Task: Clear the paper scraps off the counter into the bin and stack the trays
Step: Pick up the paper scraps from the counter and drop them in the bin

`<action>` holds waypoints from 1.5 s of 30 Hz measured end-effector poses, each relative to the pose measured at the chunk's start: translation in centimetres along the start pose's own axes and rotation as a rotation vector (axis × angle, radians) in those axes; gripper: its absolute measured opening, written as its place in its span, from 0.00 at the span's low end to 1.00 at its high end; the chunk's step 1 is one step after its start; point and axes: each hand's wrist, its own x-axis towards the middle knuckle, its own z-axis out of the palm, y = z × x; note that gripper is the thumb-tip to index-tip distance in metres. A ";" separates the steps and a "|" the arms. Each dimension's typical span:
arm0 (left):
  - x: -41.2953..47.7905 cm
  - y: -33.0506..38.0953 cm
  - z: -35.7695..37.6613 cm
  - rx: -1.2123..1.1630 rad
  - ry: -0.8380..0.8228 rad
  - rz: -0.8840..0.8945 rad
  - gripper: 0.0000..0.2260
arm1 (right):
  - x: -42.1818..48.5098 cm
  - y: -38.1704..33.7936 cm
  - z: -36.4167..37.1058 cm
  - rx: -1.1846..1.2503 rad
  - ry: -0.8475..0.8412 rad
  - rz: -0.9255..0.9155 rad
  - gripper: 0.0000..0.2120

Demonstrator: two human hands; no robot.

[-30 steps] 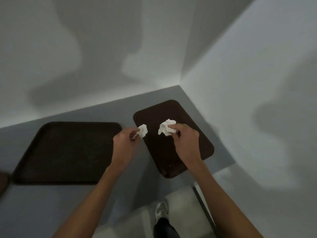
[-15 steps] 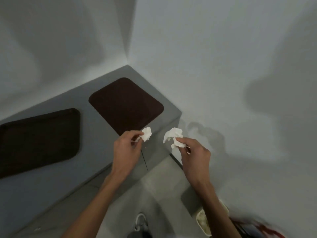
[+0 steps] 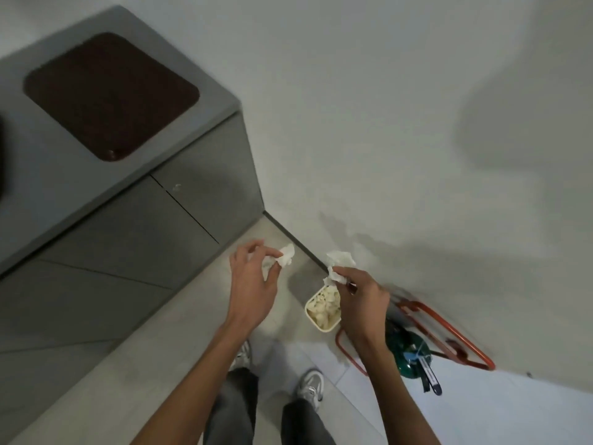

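My left hand (image 3: 252, 284) pinches a small crumpled white paper scrap (image 3: 286, 255) above the floor, left of the bin. My right hand (image 3: 364, 297) pinches a larger crumpled white paper scrap (image 3: 340, 266) right over the far edge of a small cream bin (image 3: 322, 308), which stands on the floor by the wall and holds several white scraps. A dark brown tray (image 3: 110, 94) lies flat on the grey counter (image 3: 48, 175) at the upper left. The edge of a second dark tray (image 3: 2, 162) shows at the left border.
The grey cabinet front (image 3: 134, 239) drops below the counter. A green fire extinguisher (image 3: 410, 351) in a red metal stand (image 3: 449, 335) sits against the white wall right of the bin. My legs and shoes (image 3: 311, 385) are on the tiled floor.
I have turned right, away from the counter, and the view now looks down at the floor. Both hands carried their scraps from above the tray to the bin.
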 end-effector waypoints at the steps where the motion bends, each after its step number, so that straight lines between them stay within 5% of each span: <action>1: -0.7 -0.4 1.9 -0.021 -0.038 -0.005 0.09 | -0.3 1.8 0.2 -0.005 -0.009 0.027 0.15; 15: -1.4 -14.0 27.1 0.013 -0.406 -0.223 0.07 | 4.4 26.1 12.5 -0.216 -0.173 0.298 0.14; 21: 0.4 -21.2 38.0 0.272 -0.564 -0.089 0.03 | 8.7 36.6 21.0 -0.338 -0.261 0.329 0.15; 26: 1.9 -26.9 46.5 0.435 -0.737 0.025 0.12 | 11.6 43.4 26.6 -0.443 -0.356 0.366 0.21; 31: 2.5 -31.4 53.4 0.580 -0.985 0.059 0.18 | 14.5 49.1 31.6 -0.668 -0.634 0.319 0.23; 39: 3.1 -34.8 57.6 0.809 -1.277 0.156 0.24 | 16.7 53.7 35.0 -0.806 -0.954 0.271 0.18; 45: 2.6 -29.7 50.8 0.723 -1.228 0.126 0.28 | 16.2 48.5 31.0 -0.710 -0.869 0.376 0.32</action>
